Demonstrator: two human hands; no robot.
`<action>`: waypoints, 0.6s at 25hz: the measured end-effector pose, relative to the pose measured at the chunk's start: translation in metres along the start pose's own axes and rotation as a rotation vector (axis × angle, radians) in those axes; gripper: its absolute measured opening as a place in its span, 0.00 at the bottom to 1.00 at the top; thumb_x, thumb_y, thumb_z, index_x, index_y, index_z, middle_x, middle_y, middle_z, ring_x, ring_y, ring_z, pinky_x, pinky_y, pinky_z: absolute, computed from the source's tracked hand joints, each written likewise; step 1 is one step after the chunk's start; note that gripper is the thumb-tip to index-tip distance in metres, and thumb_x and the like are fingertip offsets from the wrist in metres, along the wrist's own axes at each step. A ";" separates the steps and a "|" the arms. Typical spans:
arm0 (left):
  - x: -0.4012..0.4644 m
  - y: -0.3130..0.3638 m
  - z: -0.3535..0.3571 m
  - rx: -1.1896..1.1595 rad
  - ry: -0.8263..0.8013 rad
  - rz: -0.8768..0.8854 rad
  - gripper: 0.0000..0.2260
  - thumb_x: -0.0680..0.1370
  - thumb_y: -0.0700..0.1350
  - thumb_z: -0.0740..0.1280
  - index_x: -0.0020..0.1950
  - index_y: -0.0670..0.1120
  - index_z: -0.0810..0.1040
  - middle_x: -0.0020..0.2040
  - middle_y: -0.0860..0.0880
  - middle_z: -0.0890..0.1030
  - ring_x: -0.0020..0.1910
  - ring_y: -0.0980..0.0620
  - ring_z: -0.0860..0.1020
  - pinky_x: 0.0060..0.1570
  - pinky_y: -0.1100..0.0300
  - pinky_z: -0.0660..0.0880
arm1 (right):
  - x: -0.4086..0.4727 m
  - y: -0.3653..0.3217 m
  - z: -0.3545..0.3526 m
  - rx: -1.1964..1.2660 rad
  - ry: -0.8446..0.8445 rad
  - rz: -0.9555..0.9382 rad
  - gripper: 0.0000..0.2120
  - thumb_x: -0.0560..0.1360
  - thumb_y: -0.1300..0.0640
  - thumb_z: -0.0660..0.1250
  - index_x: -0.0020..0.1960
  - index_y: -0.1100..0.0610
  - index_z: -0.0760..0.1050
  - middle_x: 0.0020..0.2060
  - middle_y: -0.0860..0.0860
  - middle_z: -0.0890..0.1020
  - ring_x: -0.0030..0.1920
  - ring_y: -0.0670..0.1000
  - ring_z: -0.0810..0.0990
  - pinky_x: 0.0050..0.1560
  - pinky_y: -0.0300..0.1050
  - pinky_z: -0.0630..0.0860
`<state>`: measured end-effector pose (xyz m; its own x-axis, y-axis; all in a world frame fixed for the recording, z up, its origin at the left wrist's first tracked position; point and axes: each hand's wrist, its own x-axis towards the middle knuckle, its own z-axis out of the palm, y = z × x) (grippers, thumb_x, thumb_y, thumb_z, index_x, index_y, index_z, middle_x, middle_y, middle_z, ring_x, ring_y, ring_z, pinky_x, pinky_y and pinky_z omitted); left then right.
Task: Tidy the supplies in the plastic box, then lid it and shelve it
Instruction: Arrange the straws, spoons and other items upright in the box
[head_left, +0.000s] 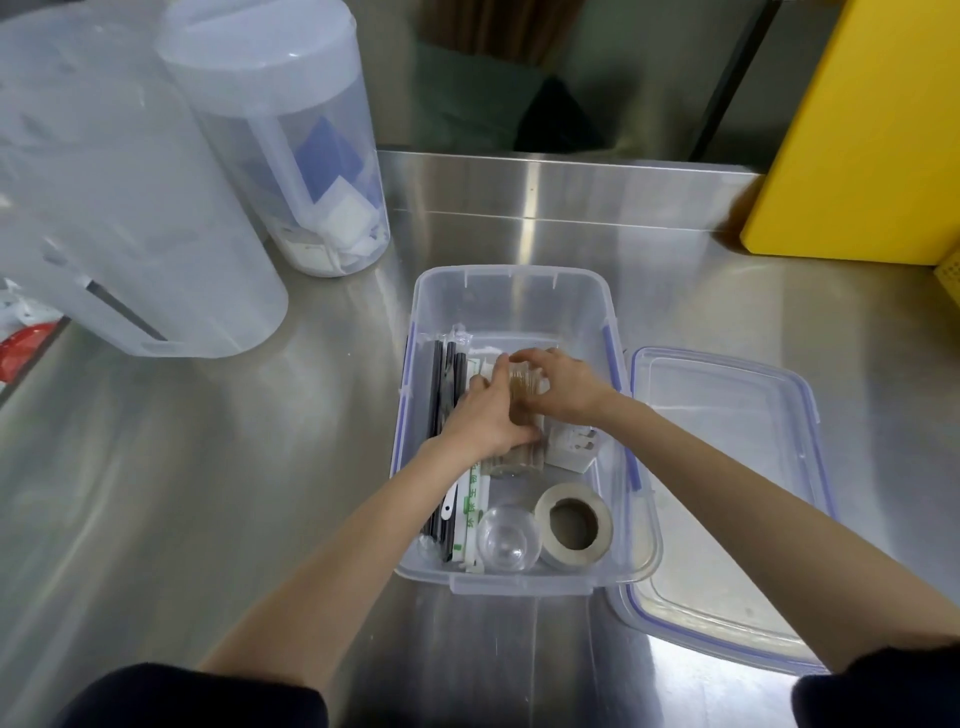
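Both hands work a clear-wrapped brown bundle inside the open plastic box (511, 296) on the steel counter (208, 467).

Green print runs along a white paper sleeve (471, 506) by the box's left wall, too small to read. The box is translucent with blue-purple latches; its lid (727, 467) lies just right of it. Inside, black straws (447, 384) line the left wall, a tape roll (574, 525) and clear dome lid (508, 538) sit at the near end. The left hand (483, 415) and right hand (558, 387) curl loosely around the bundle (524, 395) mid-box, fingers touching it.
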<state>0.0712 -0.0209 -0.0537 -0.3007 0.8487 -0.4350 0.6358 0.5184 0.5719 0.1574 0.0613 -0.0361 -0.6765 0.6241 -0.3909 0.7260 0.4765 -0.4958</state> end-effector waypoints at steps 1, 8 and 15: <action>-0.003 -0.001 0.001 0.013 -0.017 -0.002 0.44 0.70 0.51 0.70 0.74 0.50 0.41 0.70 0.38 0.61 0.67 0.38 0.66 0.64 0.49 0.66 | -0.003 -0.001 0.002 0.000 0.000 -0.007 0.28 0.73 0.57 0.66 0.70 0.53 0.62 0.67 0.59 0.69 0.65 0.60 0.70 0.64 0.50 0.68; -0.020 -0.008 0.009 0.031 -0.005 0.027 0.43 0.70 0.53 0.69 0.75 0.50 0.43 0.70 0.39 0.62 0.68 0.40 0.65 0.63 0.50 0.67 | -0.021 0.000 0.013 0.010 0.000 -0.013 0.28 0.73 0.55 0.66 0.71 0.52 0.61 0.67 0.59 0.69 0.64 0.59 0.72 0.63 0.49 0.69; -0.026 -0.012 0.009 0.030 -0.036 0.030 0.43 0.70 0.50 0.69 0.75 0.49 0.42 0.72 0.40 0.60 0.68 0.41 0.66 0.61 0.54 0.68 | -0.040 0.001 -0.006 -0.313 -0.056 -0.038 0.24 0.74 0.53 0.64 0.68 0.57 0.64 0.63 0.59 0.73 0.61 0.59 0.74 0.61 0.52 0.73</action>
<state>0.0780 -0.0502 -0.0559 -0.2561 0.8592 -0.4429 0.6652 0.4891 0.5642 0.1860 0.0404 -0.0169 -0.7032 0.5716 -0.4228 0.6971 0.6714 -0.2517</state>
